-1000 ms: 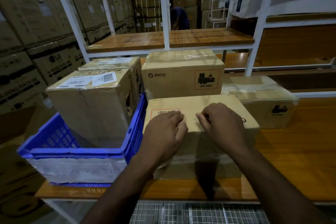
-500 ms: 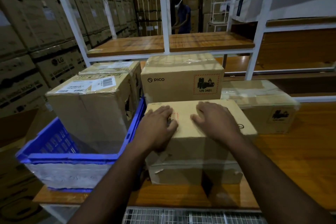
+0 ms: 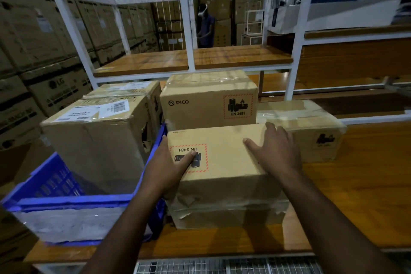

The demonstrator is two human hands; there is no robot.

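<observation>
Right now both of my hands are on the cardboard box (image 3: 222,176) that sits straight ahead of me at twelve o'clock, near the front edge of the wooden surface (image 3: 355,184). Its top shows a red-hatched battery label reading UN 3481, upside down to me. My left hand (image 3: 170,163) lies against the box's top edge at nine o'clock. The fingers are straight and run along that side, and the thumb is laid flat across the label. My right hand (image 3: 277,151) rests open on the top toward two o'clock, fingers spread and straight, the tips reaching the far right corner. Neither hand is curled round anything; both press flat.

At twelve o'clock from the box, touching its far side, stands a PICO carton (image 3: 206,100) with the same warning mark. At two o'clock sits a plastic-wrapped carton (image 3: 311,133), just beside my right fingertips. At nine o'clock a blue crate (image 3: 66,202) stands close against the box and holds a labelled carton (image 3: 100,140) with a barcode sticker on top, and a second carton (image 3: 129,89) behind it. A white shelf frame (image 3: 189,29) rises beyond. Stacked LG cartons (image 3: 44,51) fill the ten o'clock side, and a person (image 3: 205,26) stands far off at twelve.
</observation>
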